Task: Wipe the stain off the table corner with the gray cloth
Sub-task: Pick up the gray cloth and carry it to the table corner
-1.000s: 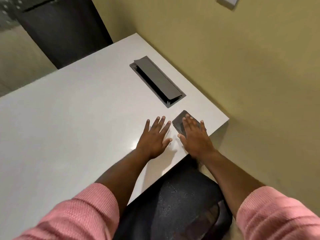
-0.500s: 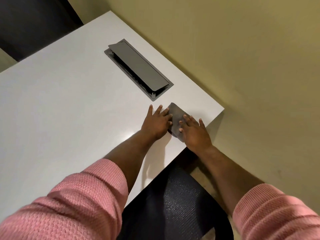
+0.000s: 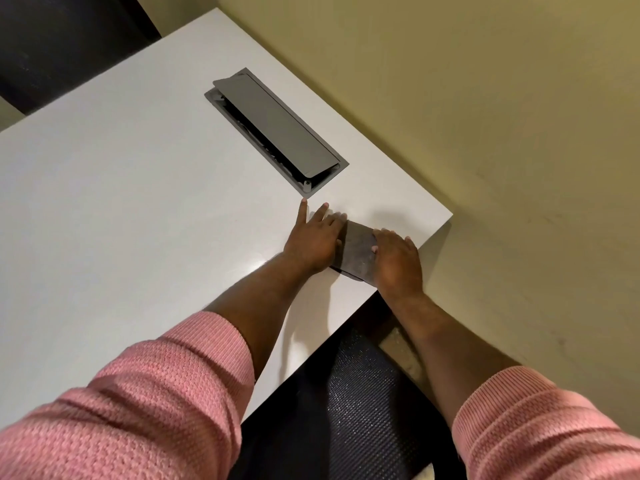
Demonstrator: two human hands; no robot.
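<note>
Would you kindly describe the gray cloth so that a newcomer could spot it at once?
Start at the white rectangular table and follow it to the corner nearest the yellow wall. There, between the left hand and the right hand, lies the flat dark gray cloth; unlike the gray metal cable hatch beyond, it is soft and unframed.

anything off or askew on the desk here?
One thing: the lid of the cable box set in the table sits tilted, not flush with its frame. No spill or stain is discernible; the gray cloth lies flat.

A white table [image 3: 121, 202] stands against an olive-yellow wall [image 3: 485, 98]. A gray cable hatch [image 3: 277, 131] with its lid tilted open is recessed in the tabletop. A black mesh chair [image 3: 360, 403] sits below the table edge.
</note>
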